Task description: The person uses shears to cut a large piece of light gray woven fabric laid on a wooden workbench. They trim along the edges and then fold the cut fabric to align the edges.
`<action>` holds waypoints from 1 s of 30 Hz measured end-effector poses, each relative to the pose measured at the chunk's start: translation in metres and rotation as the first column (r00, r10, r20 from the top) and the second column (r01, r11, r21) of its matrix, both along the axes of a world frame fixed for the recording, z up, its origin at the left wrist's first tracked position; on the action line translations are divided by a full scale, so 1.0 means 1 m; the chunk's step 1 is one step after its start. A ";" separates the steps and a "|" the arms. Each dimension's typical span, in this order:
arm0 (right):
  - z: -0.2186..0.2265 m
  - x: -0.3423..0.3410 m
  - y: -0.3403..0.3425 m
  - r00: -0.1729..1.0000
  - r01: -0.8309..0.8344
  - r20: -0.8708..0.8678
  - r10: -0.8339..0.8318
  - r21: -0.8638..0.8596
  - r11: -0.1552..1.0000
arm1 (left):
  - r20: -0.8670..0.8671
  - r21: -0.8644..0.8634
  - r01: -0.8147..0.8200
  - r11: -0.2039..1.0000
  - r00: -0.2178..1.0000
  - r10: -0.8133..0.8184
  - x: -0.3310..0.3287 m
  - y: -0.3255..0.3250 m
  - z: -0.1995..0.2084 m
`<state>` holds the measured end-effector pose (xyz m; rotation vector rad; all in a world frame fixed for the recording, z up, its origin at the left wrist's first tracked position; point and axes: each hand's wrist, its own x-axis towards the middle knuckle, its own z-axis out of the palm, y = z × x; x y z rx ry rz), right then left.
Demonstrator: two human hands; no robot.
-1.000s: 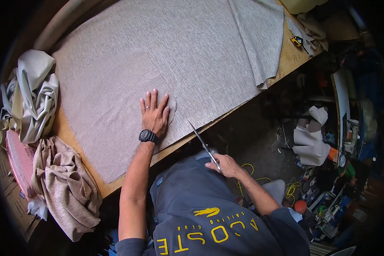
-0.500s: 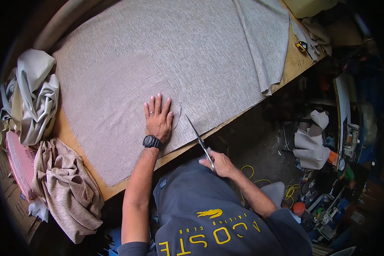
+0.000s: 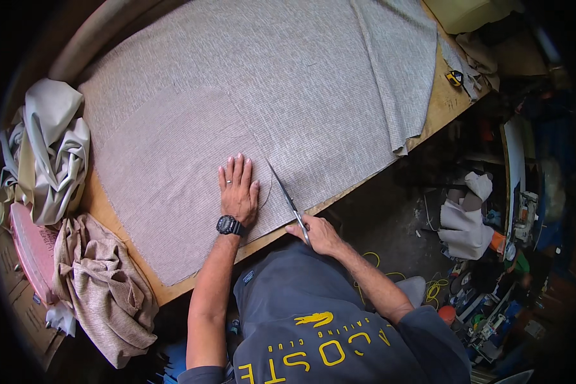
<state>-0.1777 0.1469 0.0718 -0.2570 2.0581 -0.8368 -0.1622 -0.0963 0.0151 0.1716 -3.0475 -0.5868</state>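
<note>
My left hand (image 3: 239,195) lies flat, fingers stretched, on a darker beige-grey piece of fabric (image 3: 166,160) with a rounded far edge. That piece rests on a larger light grey woven fabric (image 3: 313,109) spread over the wooden table (image 3: 163,294). In my right hand (image 3: 320,233), at the table's near edge, is a pair of scissors (image 3: 284,192). Its long blades look closed and point away from me over the light grey fabric, their tip close to the darker piece's edge. A thin curved line shows on the cloth just right of my left hand.
Crumpled pale sheets (image 3: 54,153) and a bunched beige cloth (image 3: 102,281) sit at the left, beside a pink rounded piece (image 3: 35,253). A folded fabric flap (image 3: 403,77) and a yellow-black tape measure (image 3: 454,78) are at the far right. Tools and a yellow cord (image 3: 436,291) clutter the floor.
My right hand has brought the scissors left and slightly away from me, so their tip is nearer the darker piece. My left hand stays flat on the fabric; the whole view has shifted slightly.
</note>
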 end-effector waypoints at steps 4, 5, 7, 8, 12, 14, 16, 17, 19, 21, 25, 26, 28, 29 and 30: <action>-0.009 -0.001 0.001 1.000 0.024 0.002 -0.024 -0.041 0.999 | 0.005 0.020 -0.003 1.000 1.000 0.003 0.000 -0.001 0.000; -0.011 0.000 0.002 0.999 0.036 0.002 -0.036 -0.060 0.998 | 0.011 0.014 -0.002 1.000 1.000 0.001 0.000 -0.001 0.000; -0.003 -0.005 -0.002 0.995 0.069 0.074 -0.064 -0.073 0.995 | 0.006 0.022 -0.005 1.000 1.000 0.005 0.000 -0.001 0.002; 0.002 -0.009 -0.005 0.991 0.086 0.110 -0.077 -0.078 0.993 | 0.003 0.025 -0.007 1.000 1.000 0.007 0.000 -0.001 0.003; -0.001 -0.025 -0.021 0.998 0.028 -0.054 -0.030 -0.035 0.999 | 0.004 0.045 -0.008 0.999 1.000 0.008 -0.004 0.000 0.009; -0.004 -0.028 -0.022 0.999 0.040 -0.022 -0.041 -0.043 0.998 | 0.011 0.052 -0.008 0.999 1.000 0.008 -0.004 0.001 0.008; -0.009 -0.027 -0.020 0.999 0.039 0.004 -0.039 -0.046 0.998 | 0.019 0.047 -0.013 0.999 1.000 0.012 -0.001 0.000 0.007; -0.013 -0.026 -0.018 0.999 0.036 0.014 -0.036 -0.044 0.998 | 0.022 0.042 -0.013 0.999 1.000 0.012 0.000 -0.001 0.006; -0.009 -0.031 -0.021 0.999 0.029 0.028 -0.028 -0.040 0.999 | 0.029 0.048 -0.014 0.999 1.000 0.012 -0.003 -0.002 0.006; 0.000 -0.038 -0.024 0.999 0.015 0.044 -0.013 -0.036 0.999 | 0.032 0.063 -0.016 0.998 0.999 0.014 -0.001 -0.001 0.008; -0.001 -0.056 -0.044 0.998 -0.002 -0.057 0.002 -0.001 1.000 | 0.026 0.071 -0.019 0.997 1.000 0.017 -0.002 -0.002 0.006; -0.002 -0.060 -0.045 0.999 -0.018 -0.030 0.019 0.015 1.000 | 0.022 0.072 -0.019 0.997 1.000 0.017 -0.002 -0.002 0.005; -0.005 -0.064 -0.046 0.999 -0.049 0.018 0.049 0.028 0.998 | 0.039 0.081 -0.023 0.996 0.999 0.020 -0.003 -0.002 0.008; -0.005 -0.065 -0.044 0.997 -0.062 0.037 0.061 0.023 0.998 | 0.047 0.085 -0.025 0.996 0.999 0.021 -0.003 -0.002 0.009; -0.005 -0.067 -0.043 0.996 -0.076 0.052 0.075 0.018 0.997 | 0.048 0.088 -0.025 0.996 0.999 0.021 -0.004 -0.003 0.009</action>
